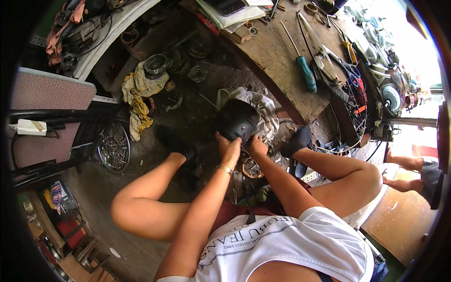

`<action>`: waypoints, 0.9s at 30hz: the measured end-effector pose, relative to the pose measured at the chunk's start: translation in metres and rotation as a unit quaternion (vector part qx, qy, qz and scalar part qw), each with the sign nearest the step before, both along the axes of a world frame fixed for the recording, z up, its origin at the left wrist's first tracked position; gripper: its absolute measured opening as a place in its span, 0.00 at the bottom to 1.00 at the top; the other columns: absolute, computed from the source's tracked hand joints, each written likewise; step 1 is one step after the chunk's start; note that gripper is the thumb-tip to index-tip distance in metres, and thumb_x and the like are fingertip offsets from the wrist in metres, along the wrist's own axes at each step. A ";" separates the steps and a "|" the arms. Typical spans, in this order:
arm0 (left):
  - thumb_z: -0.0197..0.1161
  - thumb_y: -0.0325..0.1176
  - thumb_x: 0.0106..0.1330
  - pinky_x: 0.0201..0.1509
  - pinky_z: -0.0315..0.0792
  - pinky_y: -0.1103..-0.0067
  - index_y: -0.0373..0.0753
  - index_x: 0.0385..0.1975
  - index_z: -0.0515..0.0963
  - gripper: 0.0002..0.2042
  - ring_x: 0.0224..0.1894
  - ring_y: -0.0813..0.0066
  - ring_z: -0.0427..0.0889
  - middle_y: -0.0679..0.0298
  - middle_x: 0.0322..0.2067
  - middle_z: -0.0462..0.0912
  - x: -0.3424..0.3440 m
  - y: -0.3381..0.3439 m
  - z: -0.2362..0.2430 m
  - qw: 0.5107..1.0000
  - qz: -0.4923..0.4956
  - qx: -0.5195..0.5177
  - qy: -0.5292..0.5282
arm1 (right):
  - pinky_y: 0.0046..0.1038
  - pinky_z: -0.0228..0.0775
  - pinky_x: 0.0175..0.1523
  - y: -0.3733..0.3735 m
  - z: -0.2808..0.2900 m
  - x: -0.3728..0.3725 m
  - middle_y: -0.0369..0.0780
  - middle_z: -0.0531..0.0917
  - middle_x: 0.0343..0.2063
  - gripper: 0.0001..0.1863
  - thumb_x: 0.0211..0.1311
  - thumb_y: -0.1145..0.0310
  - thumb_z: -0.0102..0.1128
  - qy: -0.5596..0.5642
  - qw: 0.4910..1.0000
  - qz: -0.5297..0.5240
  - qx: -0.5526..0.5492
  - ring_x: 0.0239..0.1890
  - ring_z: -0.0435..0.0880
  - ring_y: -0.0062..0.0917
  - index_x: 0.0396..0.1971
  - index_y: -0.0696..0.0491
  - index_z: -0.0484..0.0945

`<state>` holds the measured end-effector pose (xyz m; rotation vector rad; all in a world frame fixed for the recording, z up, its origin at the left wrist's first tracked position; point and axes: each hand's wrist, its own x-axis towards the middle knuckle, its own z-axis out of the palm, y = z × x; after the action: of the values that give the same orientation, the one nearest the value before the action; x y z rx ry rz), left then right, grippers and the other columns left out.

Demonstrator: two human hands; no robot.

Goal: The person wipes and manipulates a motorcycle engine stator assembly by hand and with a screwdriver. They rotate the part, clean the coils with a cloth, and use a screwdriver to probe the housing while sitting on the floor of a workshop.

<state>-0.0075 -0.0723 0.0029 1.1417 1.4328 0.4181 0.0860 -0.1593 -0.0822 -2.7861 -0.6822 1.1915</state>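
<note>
A black rounded housing [237,117], smooth and dome-shaped with small studs near its close side, is held low between my feet. My left hand [229,150] is closed on its near left edge, thumb against the shell. At the near right edge, my right hand [257,146] is also closed on it, with the fingertips partly hidden. A thin rod-like piece shows between the two hands, too small to name. Behind the housing a crumpled pale cloth [265,113] lies on the floor. A ring of brownish wire [252,170] sits just below my right hand.
A wooden bench [277,66] at the upper right carries a teal-handled screwdriver [306,74] and scissors [351,70]. On the left stand a bowl of screws [113,148] and a yellow-stained rag [140,113] with a round metal part [155,65]. Another person's legs [408,174] show far right.
</note>
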 end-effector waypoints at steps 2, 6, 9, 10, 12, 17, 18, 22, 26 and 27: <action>0.60 0.28 0.48 0.34 0.78 0.63 0.35 0.57 0.57 0.33 0.45 0.58 0.75 0.50 0.49 0.69 0.000 0.029 0.011 0.994 0.016 -0.089 -0.053 | 0.47 0.67 0.51 -0.004 0.005 0.005 0.47 0.76 0.49 0.32 0.51 0.50 0.62 -0.025 0.999 0.035 -0.018 0.47 0.80 0.43 0.53 0.50 0.64; 0.59 0.35 0.50 0.29 0.79 0.68 0.36 0.49 0.66 0.24 0.37 0.60 0.78 0.54 0.41 0.72 -0.022 0.104 0.034 0.990 0.015 -0.142 -0.023 | 0.51 0.60 0.53 -0.005 0.020 0.008 0.42 0.78 0.47 0.29 0.51 0.54 0.63 -0.080 0.992 0.100 -0.022 0.47 0.80 0.40 0.51 0.48 0.66; 0.56 0.33 0.53 0.20 0.78 0.75 0.36 0.47 0.68 0.20 0.29 0.63 0.80 0.59 0.34 0.74 -0.058 0.142 0.020 0.987 0.003 -0.160 -0.030 | 0.52 0.57 0.54 0.004 0.023 0.001 0.41 0.79 0.47 0.31 0.47 0.53 0.66 -0.114 0.987 0.108 -0.028 0.50 0.78 0.39 0.51 0.48 0.66; 0.56 0.32 0.54 0.22 0.79 0.74 0.36 0.47 0.68 0.19 0.32 0.64 0.80 0.59 0.35 0.74 -0.061 0.143 0.022 0.982 -0.017 -0.183 -0.044 | 0.52 0.57 0.54 0.004 0.021 -0.001 0.41 0.78 0.47 0.32 0.46 0.53 0.67 -0.126 0.986 0.102 -0.032 0.51 0.78 0.39 0.51 0.48 0.66; 0.55 0.31 0.55 0.24 0.80 0.73 0.36 0.47 0.68 0.18 0.36 0.65 0.78 0.60 0.37 0.74 -0.059 0.149 0.025 0.981 -0.040 -0.186 -0.050 | 0.52 0.58 0.54 0.000 0.017 0.010 0.41 0.78 0.48 0.35 0.45 0.51 0.67 -0.102 0.987 0.114 -0.043 0.50 0.79 0.39 0.52 0.50 0.65; 0.56 0.31 0.55 0.27 0.80 0.74 0.35 0.47 0.68 0.18 0.44 0.69 0.73 0.59 0.43 0.72 -0.062 0.149 0.018 0.982 -0.054 -0.174 -0.058 | 0.50 0.64 0.47 -0.027 0.034 0.044 0.42 0.75 0.52 0.36 0.49 0.50 0.64 -0.067 0.969 0.212 -0.108 0.50 0.80 0.37 0.56 0.50 0.63; 0.56 0.31 0.55 0.28 0.79 0.74 0.35 0.48 0.68 0.19 0.43 0.70 0.74 0.59 0.42 0.72 -0.065 0.150 0.016 0.980 -0.060 -0.180 -0.056 | 0.49 0.68 0.45 -0.032 0.030 0.052 0.44 0.74 0.54 0.33 0.53 0.53 0.61 -0.054 0.962 0.222 -0.147 0.51 0.79 0.38 0.56 0.51 0.63; 0.55 0.31 0.56 0.29 0.78 0.75 0.35 0.52 0.67 0.21 0.40 0.72 0.75 0.61 0.40 0.74 -0.067 0.148 0.014 0.980 -0.085 -0.173 -0.043 | 0.40 0.68 0.55 0.037 0.049 0.092 0.51 0.75 0.50 0.30 0.59 0.51 0.57 -0.047 0.972 0.123 0.195 0.53 0.76 0.43 0.54 0.56 0.67; 0.53 0.31 0.57 0.32 0.76 0.78 0.36 0.55 0.66 0.23 0.37 0.77 0.75 0.65 0.37 0.75 -0.090 0.139 0.002 0.988 -0.083 -0.119 -0.048 | 0.37 0.60 0.63 0.179 0.076 0.110 0.51 0.72 0.57 0.31 0.64 0.44 0.47 0.151 0.924 0.030 0.350 0.59 0.70 0.47 0.55 0.55 0.72; 0.53 0.32 0.58 0.33 0.75 0.79 0.37 0.55 0.67 0.23 0.37 0.78 0.74 0.66 0.37 0.75 -0.098 0.136 0.001 0.990 -0.074 -0.115 -0.045 | 0.37 0.58 0.64 0.203 0.079 0.108 0.50 0.71 0.58 0.33 0.64 0.41 0.45 0.195 0.921 0.039 0.335 0.60 0.69 0.45 0.55 0.54 0.73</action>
<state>-0.1051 0.0637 0.0041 1.0204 1.2714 0.1917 0.1935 0.0441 -0.0028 -1.9128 -0.9401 1.1822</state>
